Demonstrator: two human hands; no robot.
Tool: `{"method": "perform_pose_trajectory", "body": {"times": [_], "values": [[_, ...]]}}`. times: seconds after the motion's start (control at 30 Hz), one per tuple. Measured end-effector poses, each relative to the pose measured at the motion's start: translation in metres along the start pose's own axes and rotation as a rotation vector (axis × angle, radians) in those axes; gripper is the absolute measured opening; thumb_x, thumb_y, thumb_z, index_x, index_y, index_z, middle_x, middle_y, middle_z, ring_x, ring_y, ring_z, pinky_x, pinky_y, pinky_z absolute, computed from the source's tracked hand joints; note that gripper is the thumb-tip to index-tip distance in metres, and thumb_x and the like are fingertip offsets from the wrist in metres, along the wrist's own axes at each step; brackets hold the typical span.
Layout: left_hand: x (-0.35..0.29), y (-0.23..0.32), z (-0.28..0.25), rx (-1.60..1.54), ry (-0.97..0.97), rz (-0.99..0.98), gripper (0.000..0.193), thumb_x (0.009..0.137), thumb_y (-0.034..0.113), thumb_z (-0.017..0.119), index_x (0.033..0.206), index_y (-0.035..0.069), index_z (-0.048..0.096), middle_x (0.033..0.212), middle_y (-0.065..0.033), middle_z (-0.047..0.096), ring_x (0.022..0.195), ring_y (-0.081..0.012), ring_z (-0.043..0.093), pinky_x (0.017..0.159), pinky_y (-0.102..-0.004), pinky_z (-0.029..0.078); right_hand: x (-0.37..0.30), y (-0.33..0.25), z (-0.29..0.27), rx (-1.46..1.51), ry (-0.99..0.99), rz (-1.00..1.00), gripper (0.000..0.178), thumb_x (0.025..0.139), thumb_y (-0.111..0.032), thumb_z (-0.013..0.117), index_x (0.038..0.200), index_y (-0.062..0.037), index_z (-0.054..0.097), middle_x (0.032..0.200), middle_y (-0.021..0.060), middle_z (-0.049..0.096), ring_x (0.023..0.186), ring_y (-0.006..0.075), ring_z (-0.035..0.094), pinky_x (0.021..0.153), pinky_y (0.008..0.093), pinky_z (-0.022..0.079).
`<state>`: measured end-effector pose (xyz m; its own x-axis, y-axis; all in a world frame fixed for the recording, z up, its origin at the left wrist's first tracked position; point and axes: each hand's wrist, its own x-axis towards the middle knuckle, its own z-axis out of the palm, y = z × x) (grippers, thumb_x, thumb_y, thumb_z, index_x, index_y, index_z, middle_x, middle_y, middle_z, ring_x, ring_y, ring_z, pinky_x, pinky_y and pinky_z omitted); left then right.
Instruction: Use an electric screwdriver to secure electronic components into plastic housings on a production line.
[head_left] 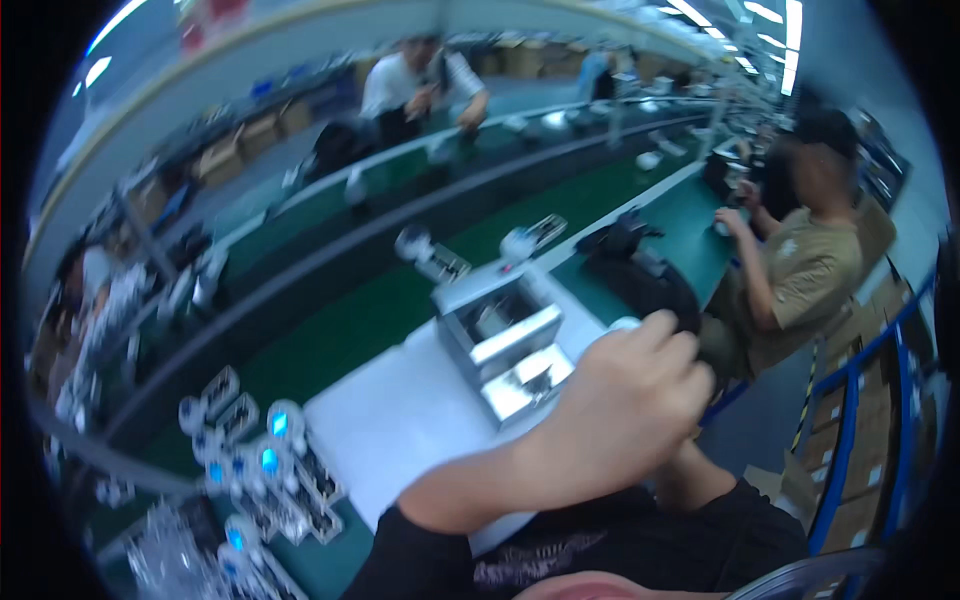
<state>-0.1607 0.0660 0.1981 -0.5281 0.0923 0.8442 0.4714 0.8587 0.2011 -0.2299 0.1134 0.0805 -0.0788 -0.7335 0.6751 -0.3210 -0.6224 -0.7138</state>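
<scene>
My left hand [640, 385] is raised in front of my chest, its fingers curled closed. A small pale rounded piece [625, 323] shows just past its knuckles; whether the hand grips it is hidden. My right hand is behind the left one, with only its wrist and forearm [700, 478] showing, so its fingers cannot be seen. Beyond my left forearm stands a silver box-shaped metal fixture [515, 335] with an open dark recess and a shiny lower front. It rests on a white sheet [390, 410].
Several white round-headed devices [270, 460], some lit blue, crowd the bench at left. Clear plastic bags [165, 550] lie nearer. A green conveyor [300, 345] runs behind the fixture. Black bag-like item [640, 270] sits at right, beside a seated co-worker [810, 250]. Cartons [850, 470] fill a blue rack.
</scene>
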Motion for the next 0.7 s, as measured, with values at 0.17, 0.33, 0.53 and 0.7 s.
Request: {"method": "perform_pose_trajectory", "body": {"times": [0.17,0.33,0.53,0.7], "values": [[0.009,0.014,-0.018,-0.069,-0.109,-0.061,0.017,0.067,0.008,0.078,0.083,0.006,0.073,0.078,-0.0057,0.064,0.067,-0.0233,0.058,0.057,-0.0324,0.046,-0.027,-0.040,-0.045,-0.259,0.319,-0.014,0.023,0.093,-0.019,0.058,0.104,0.0005,0.062,0.093,0.0159,0.068,0.087,0.0273,0.069,0.072,0.0354,0.051],[0.011,0.013,-0.007,-0.009,-0.187,-0.105,0.017,0.065,0.004,0.080,0.080,0.005,0.072,0.075,-0.0051,0.064,0.061,-0.0222,0.055,0.053,-0.0332,0.044,-0.025,-0.073,-0.060,-0.261,0.368,0.167,0.025,0.093,-0.021,0.062,0.105,0.0012,0.060,0.088,0.0103,0.068,0.077,0.0172,0.066,0.066,0.0306,0.050],[0.018,0.019,0.003,0.054,-0.203,-0.136,0.023,0.063,0.002,0.080,0.084,0.003,0.070,0.074,-0.0055,0.063,0.057,-0.0233,0.055,0.051,-0.0337,0.043,-0.029,-0.058,-0.080,-0.041,0.279,0.066,0.021,0.089,-0.012,0.065,0.104,0.0011,0.059,0.087,0.0055,0.065,0.076,0.0096,0.059,0.066,0.0254,0.048],[0.011,0.009,0.003,0.043,-0.152,-0.144,0.024,0.064,0.003,0.079,0.086,0.001,0.068,0.071,-0.0081,0.059,0.056,-0.0242,0.055,0.050,-0.0332,0.042,-0.020,-0.054,-0.070,0.102,0.240,0.059,0.022,0.086,-0.008,0.066,0.106,0.0002,0.058,0.088,0.0051,0.063,0.079,0.0096,0.060,0.067,0.0247,0.048]]}}
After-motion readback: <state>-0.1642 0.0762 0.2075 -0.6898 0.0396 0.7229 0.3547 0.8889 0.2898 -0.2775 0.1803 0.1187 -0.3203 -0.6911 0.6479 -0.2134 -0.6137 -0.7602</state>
